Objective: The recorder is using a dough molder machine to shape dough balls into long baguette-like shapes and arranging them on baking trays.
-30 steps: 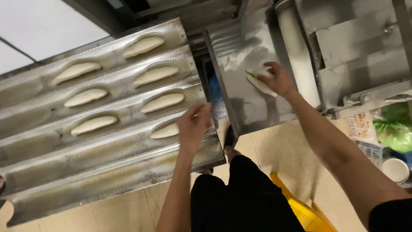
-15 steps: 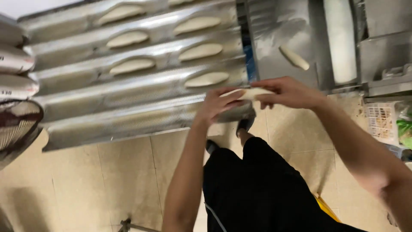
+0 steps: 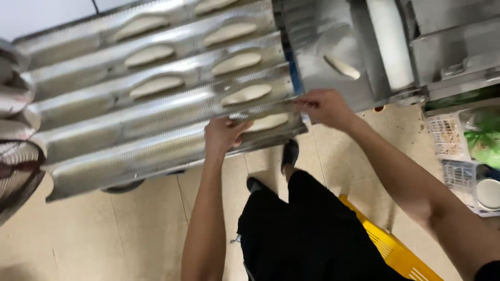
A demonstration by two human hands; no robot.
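1. Black trousers [image 3: 307,234] and a yellow crate [image 3: 390,244] are seen nearest, above the tiled floor [image 3: 130,234].
2. The left hand [image 3: 223,134] is laid, fingers curled, on one end of a pale dough piece [image 3: 268,122] in the tray's near channel.
3. The right hand [image 3: 325,106] is placed at the other end, apparently pinching it.
4. The corrugated metal tray [image 3: 130,151] is filled beyond with further dough pieces [image 3: 245,94].
5. Farthest, another piece [image 3: 341,66] is left on the metal chute [image 3: 323,52].

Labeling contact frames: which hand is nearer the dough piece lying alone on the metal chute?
Right. The right hand is just below-left of the dough piece; the left hand is farther left, at the tray.
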